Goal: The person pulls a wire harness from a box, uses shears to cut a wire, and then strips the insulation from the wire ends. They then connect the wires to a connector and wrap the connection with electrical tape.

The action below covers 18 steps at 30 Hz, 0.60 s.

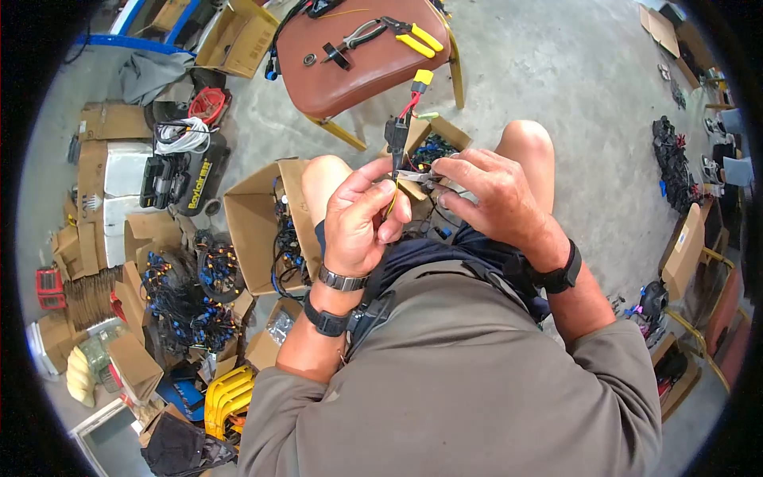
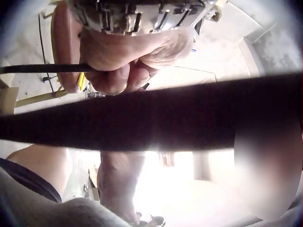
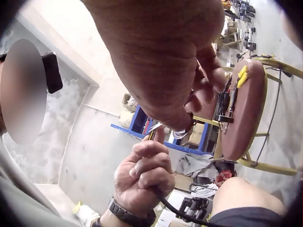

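My left hand [image 1: 358, 211] pinches thin yellow and dark wires [image 1: 391, 205] between thumb and fingers. Above its fingertips stands a cable with a black block [image 1: 396, 133], red leads [image 1: 412, 103] and a yellow plug [image 1: 423, 77] at its top end. My right hand [image 1: 501, 191] holds small silver scissors [image 1: 413, 176], their blades right at the wires by the left fingertips. The right wrist view shows a finger ring [image 3: 180, 134] of the scissors below the right hand. In the left wrist view a dark band covers much of the scene.
A brown-seated chair [image 1: 358, 71] ahead bears yellow-handled pliers [image 1: 417, 40] and a black-and-metal tool. Cardboard boxes with cables [image 1: 270, 230] stand between and beside the knees. More harnesses [image 1: 191, 298] and a black air compressor [image 1: 195, 187] lie left; black cables [image 1: 675, 163] lie on the floor right.
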### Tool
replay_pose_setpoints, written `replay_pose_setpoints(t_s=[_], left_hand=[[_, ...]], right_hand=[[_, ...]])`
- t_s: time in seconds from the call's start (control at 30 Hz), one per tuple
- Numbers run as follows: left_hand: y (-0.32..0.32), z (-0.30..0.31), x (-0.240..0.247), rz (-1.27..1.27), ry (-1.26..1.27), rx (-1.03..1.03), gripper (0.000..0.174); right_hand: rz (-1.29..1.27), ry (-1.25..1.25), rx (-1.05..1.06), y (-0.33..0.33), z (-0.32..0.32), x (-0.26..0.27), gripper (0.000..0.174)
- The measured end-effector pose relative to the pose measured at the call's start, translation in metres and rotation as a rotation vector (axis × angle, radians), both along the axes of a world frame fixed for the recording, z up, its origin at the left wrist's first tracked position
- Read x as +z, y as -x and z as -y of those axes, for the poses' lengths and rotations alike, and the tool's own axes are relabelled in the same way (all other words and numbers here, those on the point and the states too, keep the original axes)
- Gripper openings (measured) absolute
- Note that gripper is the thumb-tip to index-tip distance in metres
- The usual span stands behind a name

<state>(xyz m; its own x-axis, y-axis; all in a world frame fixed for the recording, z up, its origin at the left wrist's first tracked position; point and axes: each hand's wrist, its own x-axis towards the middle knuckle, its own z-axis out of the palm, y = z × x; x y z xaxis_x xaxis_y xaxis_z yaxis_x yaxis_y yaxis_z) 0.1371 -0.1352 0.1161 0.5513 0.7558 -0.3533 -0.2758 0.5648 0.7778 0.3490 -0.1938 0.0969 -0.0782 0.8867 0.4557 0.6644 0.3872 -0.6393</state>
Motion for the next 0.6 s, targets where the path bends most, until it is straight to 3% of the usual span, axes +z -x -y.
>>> replay_pose_setpoints(t_s=[0.6], left_hand=[[-0.0035,-0.003,0.0053,-0.015,0.054,-0.033,0.034]], right_hand=[[0.313,-0.044,-0.068,-0.0019,-0.0072,-0.0006,0.038]])
